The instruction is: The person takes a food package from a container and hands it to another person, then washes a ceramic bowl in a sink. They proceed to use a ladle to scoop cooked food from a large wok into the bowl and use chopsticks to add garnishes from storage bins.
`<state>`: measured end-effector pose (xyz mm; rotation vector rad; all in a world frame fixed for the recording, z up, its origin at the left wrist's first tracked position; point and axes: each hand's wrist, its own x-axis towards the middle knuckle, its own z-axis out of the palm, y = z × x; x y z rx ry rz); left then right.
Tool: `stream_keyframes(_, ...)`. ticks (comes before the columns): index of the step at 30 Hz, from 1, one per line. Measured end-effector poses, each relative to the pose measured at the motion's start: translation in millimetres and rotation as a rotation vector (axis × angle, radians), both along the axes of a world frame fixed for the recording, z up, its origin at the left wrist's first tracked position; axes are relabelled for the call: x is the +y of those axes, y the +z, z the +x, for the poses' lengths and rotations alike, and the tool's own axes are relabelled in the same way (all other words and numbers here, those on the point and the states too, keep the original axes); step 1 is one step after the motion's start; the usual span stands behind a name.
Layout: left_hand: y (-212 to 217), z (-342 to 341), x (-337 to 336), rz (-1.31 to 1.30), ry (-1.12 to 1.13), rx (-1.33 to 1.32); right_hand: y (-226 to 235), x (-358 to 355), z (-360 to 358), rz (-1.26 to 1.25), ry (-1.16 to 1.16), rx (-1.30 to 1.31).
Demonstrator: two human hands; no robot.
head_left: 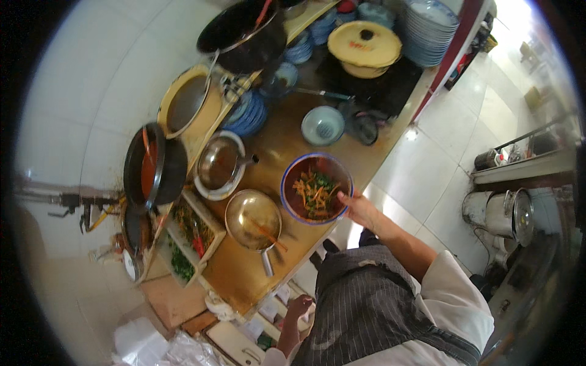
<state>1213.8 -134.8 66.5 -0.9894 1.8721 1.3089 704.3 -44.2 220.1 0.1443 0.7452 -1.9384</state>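
My right hand point(360, 209) grips the right side of a bowl point(292, 204) with a blue rim and a dark reddish inside, thumb over the edge. Shredded orange strips and chopped green leaves point(317, 189) lie in it. Down by the counter's front edge, apart from the bowl, my left hand point(299, 306) is closed; what it holds, if anything, is too small to make out. Left of the bowl is a metal pan point(249, 210) with a handle and a wooden-looking stick in it. A small pale blue bowl point(322, 125) stands just beyond.
Along the counter point(217, 274) are a divided tray point(213, 243) of greens and red bits, and a metal ladle bowl point(218, 161) in a white dish. A shelf bears dark pots point(173, 168). Farther off stand a lidded yellow pot point(360, 52) and stacked plates point(429, 33).
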Motion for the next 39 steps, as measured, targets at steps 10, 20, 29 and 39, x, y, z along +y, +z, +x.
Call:
stream_keyframes(10, 207, -349, -39, -0.296, -0.220, 0.334, 132, 111, -89, -0.047, -0.065, 0.015)
stream_keyframes(20, 429, -782, -112, -0.901, 0.029, 1.383, 179, 202, -184, 0.073, -0.524, 0.115)
stream_keyframes(29, 449, -1116, -341, -1.834, -0.555, 0.472, 205, 251, -268, 0.016, -0.880, 0.141)
stream_keyframes(39, 424, -1174, -288, -1.849, -0.749, 0.487, 188, 343, -412, 0.073, -1.099, 0.105)
